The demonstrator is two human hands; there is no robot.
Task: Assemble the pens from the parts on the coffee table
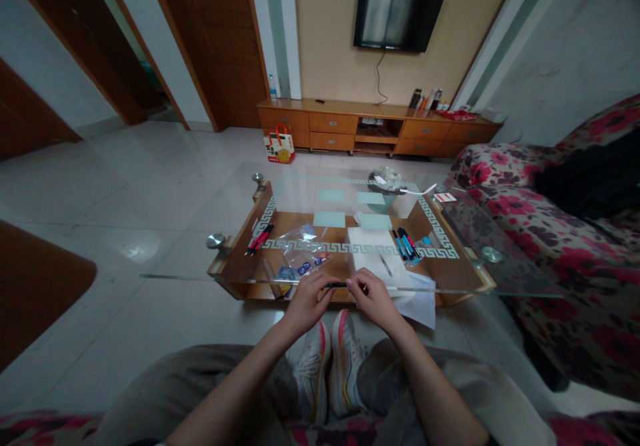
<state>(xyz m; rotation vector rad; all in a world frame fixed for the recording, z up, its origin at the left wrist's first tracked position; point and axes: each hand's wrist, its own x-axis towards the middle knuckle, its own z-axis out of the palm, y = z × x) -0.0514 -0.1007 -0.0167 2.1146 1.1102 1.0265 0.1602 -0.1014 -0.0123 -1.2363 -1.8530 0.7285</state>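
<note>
A slim black pen [337, 285] lies level between my two hands at the near edge of the glass table. My left hand [311, 297] pinches its left end, and my right hand [373, 294] closes on the right end. Past my right hand are a white sheet of paper [370, 243] with another pen [386, 265] on it, and a group of blue, black and red pens [406, 245]. A clear plastic bag [299, 243] rests beyond my left hand, with red and black pens [260, 238] farther left.
The glass coffee table [295, 189] has a wooden lower shelf. A basket with a bag-like liner [387, 183] shows toward its far side. Loose papers [420, 303] overhang near my right. A flowered sofa [515, 199] stands right; a low cabinet [333, 123] lines the wall.
</note>
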